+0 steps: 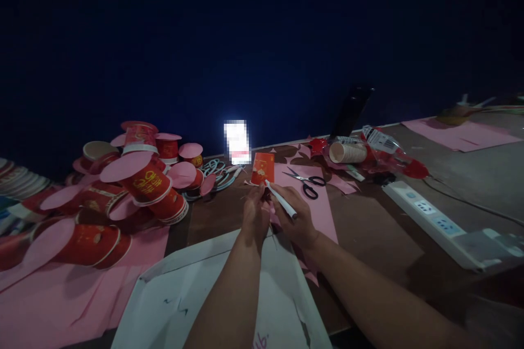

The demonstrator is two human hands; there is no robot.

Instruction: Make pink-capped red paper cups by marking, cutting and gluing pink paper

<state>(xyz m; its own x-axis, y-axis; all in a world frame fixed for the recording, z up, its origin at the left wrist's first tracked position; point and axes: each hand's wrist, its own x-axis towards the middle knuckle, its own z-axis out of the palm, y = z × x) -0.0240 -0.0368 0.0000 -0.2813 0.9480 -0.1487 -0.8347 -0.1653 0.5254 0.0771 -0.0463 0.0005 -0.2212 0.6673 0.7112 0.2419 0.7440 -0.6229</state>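
Note:
My right hand (295,217) is closed around a white pen (281,199) that points up and to the left. My left hand (254,215) sits right beside it with fingers curled; what it pinches is hidden. Both hands hover over a pink paper sheet (323,207) on the brown table. A red paper cup (262,168) stands just beyond my fingers. Black-handled scissors (306,180) lie on the pink sheet to the right of the cup.
A heap of red cups with pink discs (135,185) fills the left. A white box lid (196,294) lies under my forearms. A bagged stack of cups (360,152), a white power strip (434,218) and a dark phone stand (352,112) are at right.

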